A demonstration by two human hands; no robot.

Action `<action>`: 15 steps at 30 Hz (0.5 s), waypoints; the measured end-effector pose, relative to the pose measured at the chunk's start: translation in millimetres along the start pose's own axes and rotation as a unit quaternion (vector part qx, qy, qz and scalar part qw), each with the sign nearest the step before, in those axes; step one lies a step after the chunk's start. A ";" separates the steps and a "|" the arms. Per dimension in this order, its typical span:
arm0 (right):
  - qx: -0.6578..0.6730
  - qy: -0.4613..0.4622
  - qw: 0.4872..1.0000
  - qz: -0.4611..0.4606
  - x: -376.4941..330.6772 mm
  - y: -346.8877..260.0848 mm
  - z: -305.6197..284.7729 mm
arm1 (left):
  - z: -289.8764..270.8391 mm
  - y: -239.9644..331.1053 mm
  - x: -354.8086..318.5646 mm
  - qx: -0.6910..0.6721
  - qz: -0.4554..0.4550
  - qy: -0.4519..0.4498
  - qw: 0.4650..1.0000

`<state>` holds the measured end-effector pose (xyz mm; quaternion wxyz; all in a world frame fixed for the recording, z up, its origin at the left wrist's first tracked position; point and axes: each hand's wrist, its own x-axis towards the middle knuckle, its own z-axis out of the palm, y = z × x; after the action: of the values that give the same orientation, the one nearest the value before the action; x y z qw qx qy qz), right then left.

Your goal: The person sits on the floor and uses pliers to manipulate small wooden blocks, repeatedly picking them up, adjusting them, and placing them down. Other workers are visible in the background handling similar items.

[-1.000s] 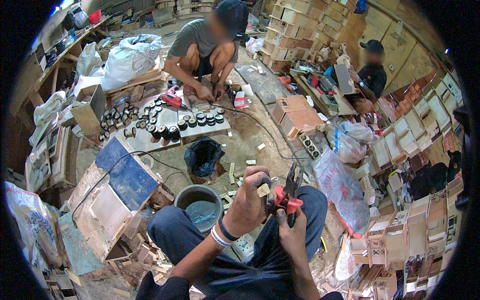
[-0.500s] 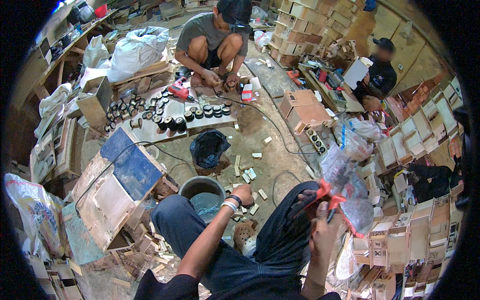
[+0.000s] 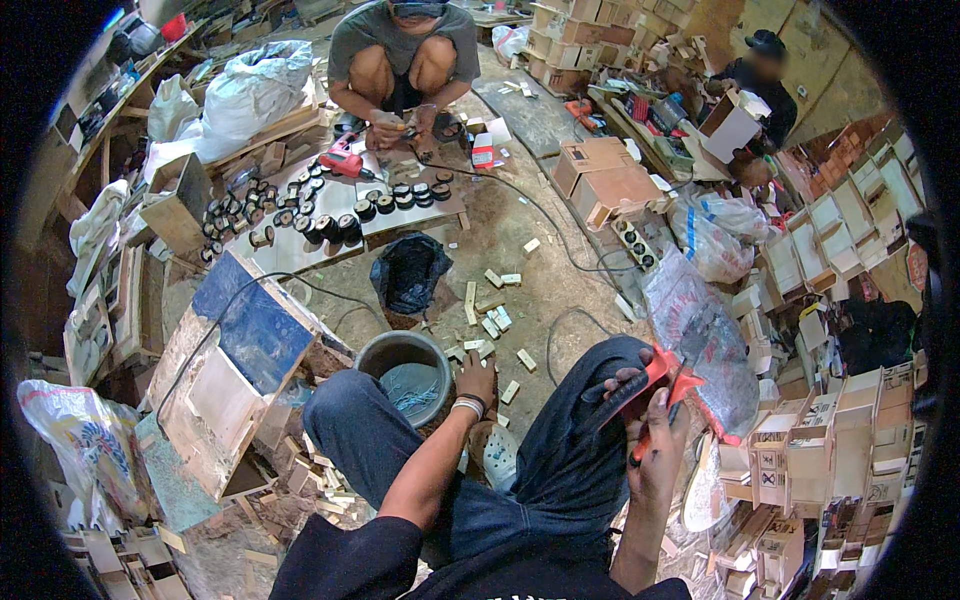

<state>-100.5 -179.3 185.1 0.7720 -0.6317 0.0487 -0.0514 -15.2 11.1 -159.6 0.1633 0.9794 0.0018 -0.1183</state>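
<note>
Head view: your right hand [image 3: 655,430] sits closest, resting on your right knee with its fingers wrapped around the red handles of a pair of pliers [image 3: 662,392], whose nose points up and to the right, past your knuckles. Your left hand [image 3: 478,378] reaches forward between your knees, fingers curled down onto the small wooden blocks [image 3: 497,322] scattered on the dirt floor; whether it pinches one, you cannot tell from here. Just left of that hand stands a grey bucket [image 3: 400,352] with nails in it. Beyond it lies a black bag [image 3: 408,272], then a board with rows of black round parts [image 3: 330,222]. Farthest off, a crouching person [image 3: 405,50] works beside a red drill [image 3: 345,160].
</note>
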 end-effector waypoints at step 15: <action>0.053 -0.042 0.998 0.017 7.8 6.1 -4.6 | 6.9 -13.2 17.4 -0.016 0.044 0.002 0.999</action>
<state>-93.3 -183.7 178.1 0.8064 -0.5908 0.0238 -0.0142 -0.4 20.8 -174.2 0.1845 0.9760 -0.0395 -0.1091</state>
